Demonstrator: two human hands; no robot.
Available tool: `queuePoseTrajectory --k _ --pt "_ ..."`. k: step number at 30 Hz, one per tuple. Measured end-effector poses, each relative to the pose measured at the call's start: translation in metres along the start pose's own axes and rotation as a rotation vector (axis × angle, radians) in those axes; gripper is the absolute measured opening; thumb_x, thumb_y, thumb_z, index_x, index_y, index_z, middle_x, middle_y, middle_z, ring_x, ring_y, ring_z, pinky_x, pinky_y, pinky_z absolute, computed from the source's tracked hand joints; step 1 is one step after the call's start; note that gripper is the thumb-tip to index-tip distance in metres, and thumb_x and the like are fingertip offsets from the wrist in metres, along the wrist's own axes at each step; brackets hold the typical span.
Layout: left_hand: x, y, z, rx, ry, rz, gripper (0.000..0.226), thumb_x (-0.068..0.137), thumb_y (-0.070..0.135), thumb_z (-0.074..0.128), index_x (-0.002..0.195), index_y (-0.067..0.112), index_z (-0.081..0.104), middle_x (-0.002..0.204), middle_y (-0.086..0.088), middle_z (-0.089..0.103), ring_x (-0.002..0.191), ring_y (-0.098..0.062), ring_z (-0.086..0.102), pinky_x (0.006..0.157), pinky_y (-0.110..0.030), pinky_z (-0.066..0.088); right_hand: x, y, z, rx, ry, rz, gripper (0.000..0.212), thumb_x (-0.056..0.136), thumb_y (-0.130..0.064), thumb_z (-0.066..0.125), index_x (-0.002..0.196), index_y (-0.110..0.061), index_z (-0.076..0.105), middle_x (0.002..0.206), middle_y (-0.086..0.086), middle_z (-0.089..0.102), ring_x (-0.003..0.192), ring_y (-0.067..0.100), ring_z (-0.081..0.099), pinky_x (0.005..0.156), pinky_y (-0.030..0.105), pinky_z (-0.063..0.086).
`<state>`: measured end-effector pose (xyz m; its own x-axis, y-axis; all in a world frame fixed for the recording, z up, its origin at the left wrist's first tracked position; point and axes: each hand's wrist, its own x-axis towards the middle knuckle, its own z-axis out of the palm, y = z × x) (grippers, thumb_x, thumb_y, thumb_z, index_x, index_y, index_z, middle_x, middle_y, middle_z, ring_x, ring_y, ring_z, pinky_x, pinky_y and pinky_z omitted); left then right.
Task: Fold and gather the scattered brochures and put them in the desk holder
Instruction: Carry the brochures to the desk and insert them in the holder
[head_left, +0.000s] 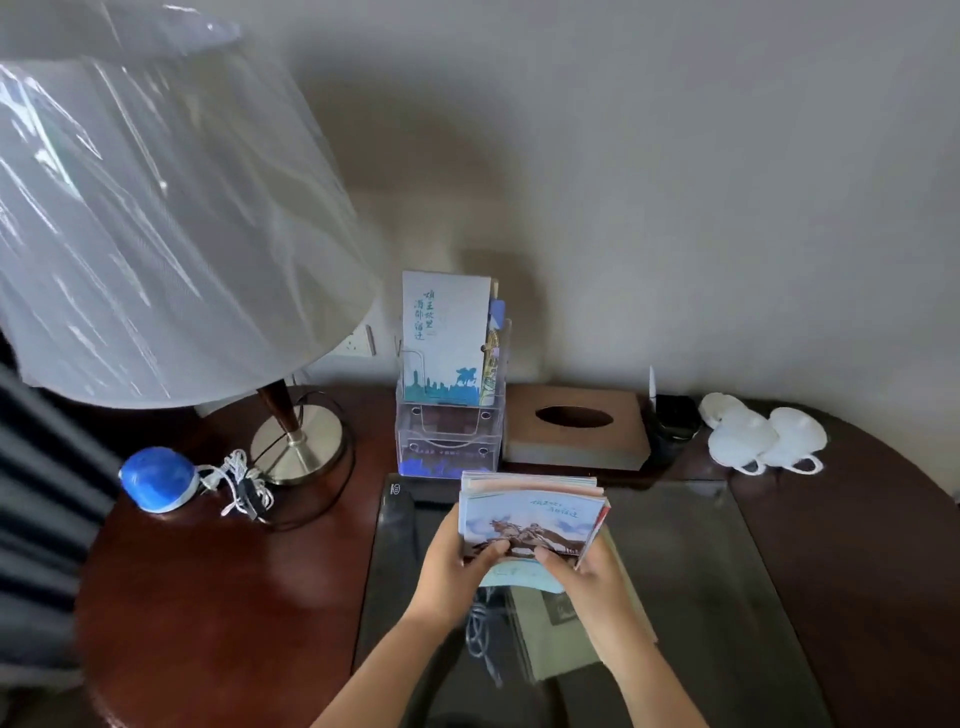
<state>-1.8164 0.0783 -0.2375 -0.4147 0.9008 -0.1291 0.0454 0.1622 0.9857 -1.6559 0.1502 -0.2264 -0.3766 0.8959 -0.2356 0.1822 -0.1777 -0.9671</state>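
Note:
I hold a stack of folded brochures in both hands above the dark glass desk pad; the top one shows a horse-and-rider picture under a pale blue sky. My left hand grips the stack's left side and my right hand grips its right side. Just beyond the stack stands the clear acrylic desk holder, with a tall white-and-blue brochure upright in its back tier and other leaflets behind that one. More papers lie on the pad under my hands.
A big plastic-wrapped lampshade hangs over the left side, its metal base left of the holder. A blue round object with a coiled white cable lies further left. A brown tissue box, a black pen pot and white masks sit to the right.

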Motion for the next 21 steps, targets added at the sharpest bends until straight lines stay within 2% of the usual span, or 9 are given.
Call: queuePoseTrajectory --k 3,5,7,10,15,18,20,21 --pt "-0.005 -0.031 0.019 0.027 0.057 -0.072 0.042 0.083 0.013 0.072 0.118 0.030 0.055 0.109 0.009 0.069 0.096 -0.002 0.066 0.076 -0.015 0.052 0.007 0.030 -0.014 -0.024 -0.034 0.082 0.037 0.083 -0.003 0.069 0.115 -0.018 0.060 0.111 -0.002 0.072 0.105 0.016 0.066 0.098 0.045 0.050" --pt "-0.010 -0.048 0.029 0.049 0.081 -0.130 0.043 0.082 0.016 0.073 0.115 0.036 0.055 0.108 0.012 0.069 0.098 -0.004 0.066 0.079 -0.018 0.053 0.008 0.048 -0.020 -0.037 -0.051 0.119 0.038 0.082 -0.001 0.070 0.115 -0.015 0.060 0.111 0.001 0.072 0.106 0.018 0.066 0.101 0.048 0.047" --pt "-0.013 -0.057 0.036 0.078 0.090 -0.160 0.041 0.080 0.025 0.073 0.114 0.041 0.055 0.109 0.014 0.069 0.100 -0.003 0.064 0.085 -0.019 0.051 0.008 0.063 -0.024 -0.014 -0.048 0.142 0.039 0.080 0.005 0.069 0.113 -0.014 0.062 0.110 0.003 0.072 0.107 0.020 0.066 0.102 0.049 0.046" --pt "-0.012 -0.060 0.038 0.114 0.086 -0.156 0.039 0.076 0.039 0.071 0.110 0.048 0.054 0.107 0.018 0.069 0.100 0.001 0.064 0.082 -0.009 0.047 0.012 0.071 -0.025 0.031 -0.073 0.155 0.043 0.079 0.006 0.070 0.116 -0.014 0.060 0.113 0.004 0.071 0.110 0.020 0.065 0.103 0.047 0.045" --pt "-0.008 -0.056 0.035 0.222 0.036 -0.208 0.046 0.080 0.033 0.070 0.108 0.058 0.044 0.106 0.029 0.065 0.096 0.007 0.062 0.077 -0.006 0.046 0.019 0.061 -0.028 -0.059 -0.139 0.140 0.045 0.083 0.002 0.067 0.123 -0.013 0.053 0.119 0.003 0.067 0.112 0.016 0.061 0.103 0.040 0.046" --pt "-0.001 -0.050 0.032 0.246 0.019 -0.267 0.042 0.081 0.030 0.069 0.110 0.047 0.044 0.100 0.020 0.069 0.090 0.001 0.066 0.080 -0.022 0.054 0.027 0.050 -0.029 -0.123 -0.181 0.168 0.048 0.084 -0.005 0.067 0.126 -0.021 0.050 0.120 -0.006 0.063 0.110 0.004 0.059 0.088 0.017 0.050" --pt "0.005 -0.045 0.030 0.254 0.001 -0.346 0.038 0.082 0.027 0.069 0.111 0.032 0.046 0.099 0.013 0.069 0.091 -0.004 0.066 0.081 -0.029 0.056 0.035 0.045 -0.028 -0.178 -0.206 0.220 0.047 0.083 -0.010 0.069 0.123 -0.026 0.049 0.117 -0.010 0.063 0.107 0.003 0.059 0.079 0.016 0.048" --pt "0.009 -0.043 0.029 0.283 -0.009 -0.399 0.036 0.083 0.028 0.069 0.110 0.025 0.046 0.097 0.012 0.067 0.089 -0.005 0.065 0.076 -0.027 0.055 0.038 0.045 -0.026 -0.204 -0.211 0.257 0.045 0.082 -0.011 0.069 0.121 -0.025 0.049 0.115 -0.008 0.063 0.104 0.005 0.060 0.076 0.018 0.047"
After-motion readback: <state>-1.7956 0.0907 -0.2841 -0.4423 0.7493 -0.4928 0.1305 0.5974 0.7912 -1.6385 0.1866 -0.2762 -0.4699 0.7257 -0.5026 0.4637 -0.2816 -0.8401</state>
